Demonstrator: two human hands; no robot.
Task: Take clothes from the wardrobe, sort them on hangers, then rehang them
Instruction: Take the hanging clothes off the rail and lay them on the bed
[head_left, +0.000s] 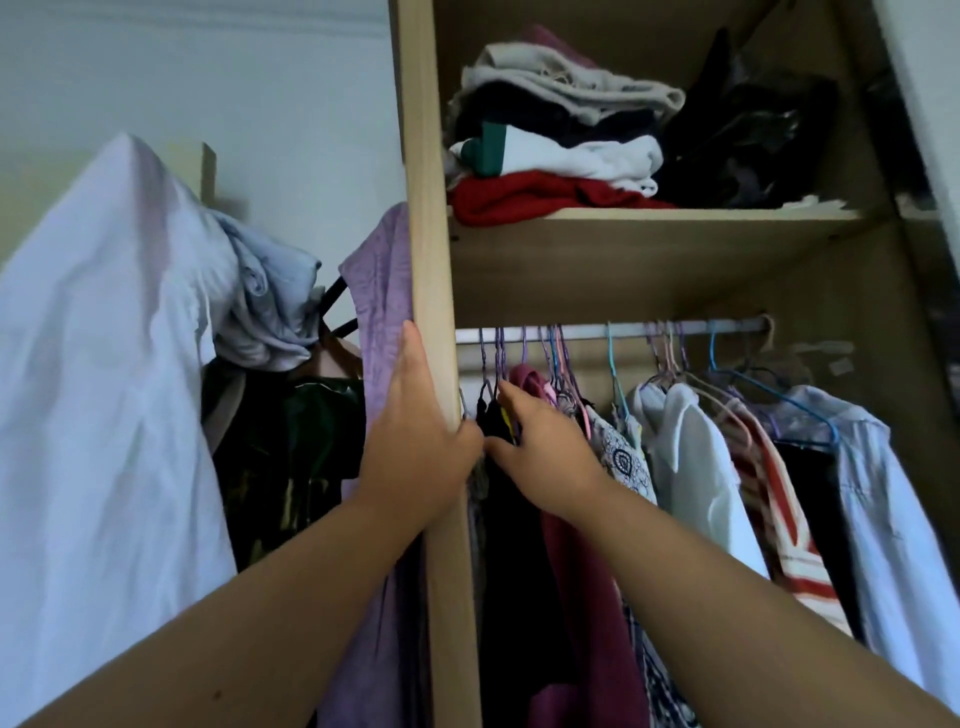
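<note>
The open wardrobe has a metal rail (634, 328) carrying many coloured wire hangers with clothes. At its left end hang a black garment (511, 519) and a maroon one (587, 597). My left hand (415, 441) lies flat along the wardrobe's left upright panel (431, 208), fingers straight and thumb round its front edge. My right hand (540, 447) reaches into the left end of the hanging clothes, its fingers spread and touching the black garment near its hanger. Further right hang a patterned piece (623, 462), a white shirt (691, 467), a red-striped top (784, 525) and a pale blue shirt (883, 519).
A shelf (649, 260) above the rail holds folded clothes (556, 140) and a dark bag (748, 135). Outside the wardrobe on the left, a purple garment (382, 291), a white shirt (104, 389) and a bunched blue one (270, 306) hang over a stand.
</note>
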